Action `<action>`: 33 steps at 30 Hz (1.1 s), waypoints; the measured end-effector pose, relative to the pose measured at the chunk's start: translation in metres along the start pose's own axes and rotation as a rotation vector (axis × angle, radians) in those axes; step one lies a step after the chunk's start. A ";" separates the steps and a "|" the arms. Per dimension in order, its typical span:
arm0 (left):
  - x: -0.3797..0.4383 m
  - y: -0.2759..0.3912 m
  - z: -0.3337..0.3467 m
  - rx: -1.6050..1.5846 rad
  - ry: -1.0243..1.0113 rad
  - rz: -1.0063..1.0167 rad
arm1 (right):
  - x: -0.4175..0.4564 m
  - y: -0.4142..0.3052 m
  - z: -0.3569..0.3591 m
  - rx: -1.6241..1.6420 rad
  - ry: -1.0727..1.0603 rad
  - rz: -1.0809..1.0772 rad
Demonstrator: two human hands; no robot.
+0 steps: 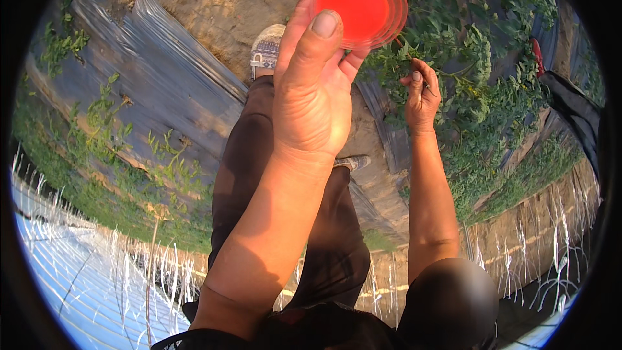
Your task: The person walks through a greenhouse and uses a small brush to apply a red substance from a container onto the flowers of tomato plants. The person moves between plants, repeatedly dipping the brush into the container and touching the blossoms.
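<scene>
My left hand point(311, 92) holds up a clear plastic cup point(399, 10) with bright red liquid point(352, 5) in it. The thumb lies over the near side of the rim, and the fingers support the cup from below. To the right and lower, my right hand point(423, 95) pinches a thin stick point(399, 41) between thumb and fingers. The stick's upper end reaches into the leaves beside the cup; its tip cannot be made out. Leafy green plants point(478, 58), some with small yellow flowers, grow close to that hand.
Dark mulch film point(180, 58) covers the beds, with a bare soil path point(209, 0) between them. Smaller plants point(97, 126) grow on the left. Another person's dark trouser leg point(573, 102) and red shoe point(537, 56) show at right. White strings point(175, 272) hang behind, near greenhouse film point(73, 277).
</scene>
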State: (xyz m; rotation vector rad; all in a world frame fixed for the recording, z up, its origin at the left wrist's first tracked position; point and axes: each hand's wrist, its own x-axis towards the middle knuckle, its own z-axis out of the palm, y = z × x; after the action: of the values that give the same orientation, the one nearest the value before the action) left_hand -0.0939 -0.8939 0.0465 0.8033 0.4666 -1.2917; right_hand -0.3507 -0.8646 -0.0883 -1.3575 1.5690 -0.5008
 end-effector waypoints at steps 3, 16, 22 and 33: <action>0.001 -0.001 0.003 -0.007 0.046 -0.016 | -0.008 -0.006 0.001 -0.278 -0.063 -0.177; 0.007 -0.011 0.005 0.221 0.074 0.007 | -0.008 -0.001 0.015 -0.440 -0.052 -0.245; 0.007 -0.012 0.009 0.221 0.045 -0.002 | -0.004 0.005 0.017 -0.454 -0.031 -0.267; 0.007 -0.017 0.008 0.233 0.044 0.000 | -0.005 0.007 0.019 -0.421 0.029 -0.242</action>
State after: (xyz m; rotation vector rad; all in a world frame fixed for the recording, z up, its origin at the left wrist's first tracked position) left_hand -0.1096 -0.9051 0.0423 1.0279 0.3541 -1.3459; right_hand -0.3385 -0.8533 -0.1006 -1.8823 1.5988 -0.3446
